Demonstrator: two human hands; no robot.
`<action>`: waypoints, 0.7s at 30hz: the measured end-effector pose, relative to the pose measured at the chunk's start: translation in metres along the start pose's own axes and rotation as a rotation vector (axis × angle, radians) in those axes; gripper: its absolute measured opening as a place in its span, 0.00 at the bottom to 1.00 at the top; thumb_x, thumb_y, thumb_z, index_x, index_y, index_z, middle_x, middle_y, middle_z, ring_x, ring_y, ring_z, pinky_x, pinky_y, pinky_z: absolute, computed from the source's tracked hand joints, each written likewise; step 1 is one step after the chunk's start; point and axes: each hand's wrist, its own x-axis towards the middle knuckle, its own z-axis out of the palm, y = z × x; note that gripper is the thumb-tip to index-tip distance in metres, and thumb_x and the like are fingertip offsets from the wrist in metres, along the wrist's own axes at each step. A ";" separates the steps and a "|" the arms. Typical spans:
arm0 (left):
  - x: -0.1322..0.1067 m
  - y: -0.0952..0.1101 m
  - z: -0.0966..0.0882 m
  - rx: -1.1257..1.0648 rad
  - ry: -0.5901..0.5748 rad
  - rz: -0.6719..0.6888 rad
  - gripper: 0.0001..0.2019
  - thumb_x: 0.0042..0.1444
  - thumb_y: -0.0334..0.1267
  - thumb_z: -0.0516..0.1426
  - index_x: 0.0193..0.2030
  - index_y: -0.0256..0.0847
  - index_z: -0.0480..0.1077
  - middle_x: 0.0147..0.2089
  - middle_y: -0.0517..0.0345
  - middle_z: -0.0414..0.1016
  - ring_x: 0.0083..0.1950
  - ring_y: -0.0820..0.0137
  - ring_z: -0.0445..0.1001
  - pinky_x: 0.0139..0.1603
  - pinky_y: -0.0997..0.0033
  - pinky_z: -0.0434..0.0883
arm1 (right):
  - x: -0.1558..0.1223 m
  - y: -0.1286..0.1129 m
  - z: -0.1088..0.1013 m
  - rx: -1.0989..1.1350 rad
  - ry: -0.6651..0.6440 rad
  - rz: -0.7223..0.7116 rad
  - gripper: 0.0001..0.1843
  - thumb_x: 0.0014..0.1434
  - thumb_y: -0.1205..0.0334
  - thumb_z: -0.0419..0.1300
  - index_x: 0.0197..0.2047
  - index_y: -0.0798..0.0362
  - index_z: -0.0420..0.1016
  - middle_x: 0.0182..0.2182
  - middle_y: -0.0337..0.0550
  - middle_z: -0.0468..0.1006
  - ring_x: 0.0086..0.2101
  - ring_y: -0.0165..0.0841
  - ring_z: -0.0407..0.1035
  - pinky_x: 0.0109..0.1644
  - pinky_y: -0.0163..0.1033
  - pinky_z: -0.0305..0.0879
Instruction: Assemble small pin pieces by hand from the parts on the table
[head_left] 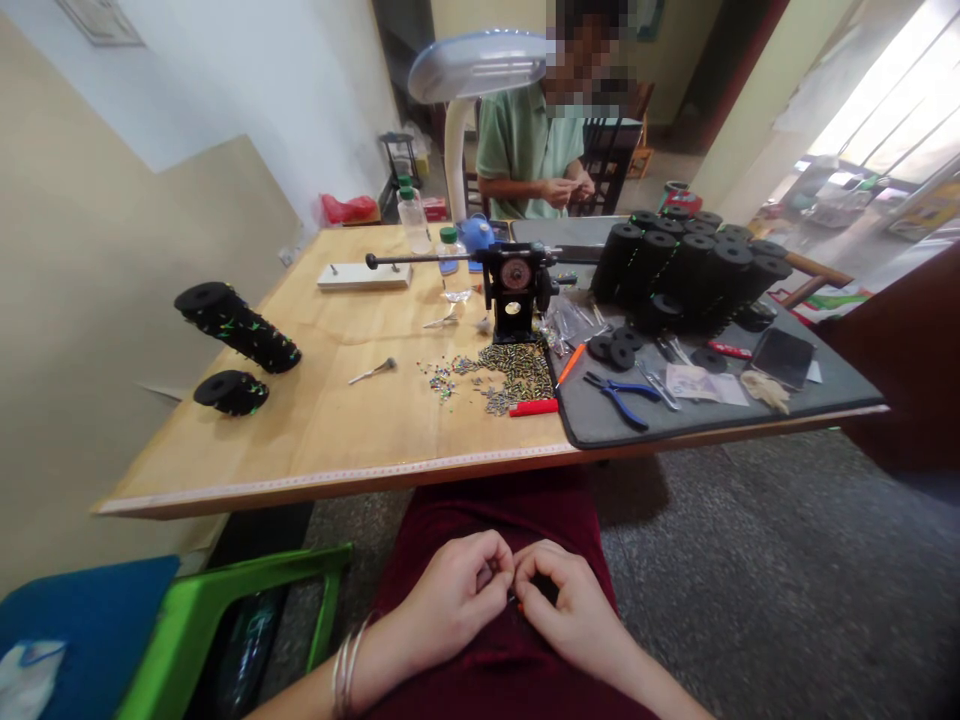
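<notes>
Low over the dark red cloth [495, 510] on my lap, both hands meet with fingertips together. My left hand [465, 585], with bangles at the wrist, is closed, thumb pressed to the curled fingers. My right hand [566, 595] is closed in a pinch against it. A tiny orange-and-dark speck [520, 605] shows between the fingertips, too small to name. On the table ahead lie a heap of small striped pieces [521, 372] and a red-handled tool [534, 408]. A black winding machine with a dial [516, 275] stands behind them.
Blue-handled pliers [626, 397] and many black foam rolls [690, 260] occupy the grey mat [600, 425]. More foam rolls [238, 325] stand at the left on the wooden table [300, 440]. A lamp [480, 65] overhangs the back, where another person [525, 150] sits. A green stool [180, 620] is lower left.
</notes>
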 end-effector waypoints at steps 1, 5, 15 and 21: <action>0.000 0.001 0.000 0.004 -0.003 0.001 0.04 0.51 0.29 0.52 0.28 0.39 0.65 0.26 0.62 0.66 0.27 0.73 0.61 0.28 0.75 0.58 | 0.000 0.000 0.000 -0.005 -0.001 0.006 0.09 0.53 0.74 0.55 0.26 0.52 0.69 0.28 0.41 0.78 0.32 0.33 0.71 0.38 0.36 0.65; 0.000 0.002 -0.001 0.012 -0.016 -0.003 0.04 0.50 0.28 0.52 0.27 0.40 0.64 0.25 0.63 0.64 0.27 0.73 0.60 0.28 0.75 0.57 | 0.000 0.001 -0.001 0.002 -0.018 0.031 0.09 0.53 0.74 0.55 0.26 0.52 0.69 0.29 0.41 0.78 0.33 0.33 0.71 0.38 0.36 0.64; 0.001 0.000 -0.002 0.026 -0.032 0.024 0.04 0.51 0.30 0.52 0.27 0.39 0.64 0.25 0.63 0.64 0.27 0.73 0.60 0.28 0.75 0.57 | 0.001 0.000 -0.001 0.054 -0.063 0.138 0.08 0.57 0.71 0.53 0.27 0.52 0.68 0.30 0.40 0.77 0.32 0.32 0.68 0.39 0.35 0.62; -0.001 -0.001 -0.004 0.019 -0.031 0.030 0.04 0.50 0.29 0.51 0.28 0.39 0.65 0.26 0.63 0.64 0.27 0.73 0.61 0.28 0.75 0.57 | 0.002 -0.002 0.000 -0.002 -0.042 0.147 0.07 0.56 0.70 0.54 0.28 0.52 0.70 0.27 0.38 0.73 0.31 0.31 0.66 0.36 0.34 0.60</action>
